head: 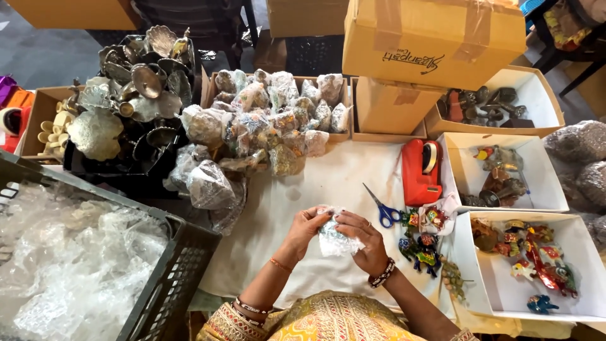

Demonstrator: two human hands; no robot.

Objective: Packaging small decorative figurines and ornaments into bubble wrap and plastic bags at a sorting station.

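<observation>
Both sets of fingers are clenched on one bubble-wrapped bundle (332,237), pinched between left hand (304,227) and right hand (363,243). Left fingers (317,216) grip its top-left edge; right fingers (346,222) hold the top-right, with the palm cupping its side. From the left fingers the bundle lies at about 4 o'clock, from the right fingers at about 8 o'clock. Its long axis runs roughly 11-to-5. Both hands are in contact, neither nearer.

Bundle look: small, whitish clear wrap with a blue-green item showing through; what the item is, can't tell. It's held just above the white-covered bench (328,177), near the front edge, centre.

Outward from the hands:
- blue-handled scissors (380,206) at 2 o'clock, near
- painted figurines (421,243) at 3 o'clock, just beside the right hand
- red tape dispenser (421,172) at 1–2 o'clock
- white trays of figurines (536,265) further at 3 o'clock
- pile of wrapped bundles (271,120) at 11–12 o'clock
- metal ornaments (136,88) at 10 o'clock
- black crate of bubble wrap (82,259) at 9 o'clock
</observation>
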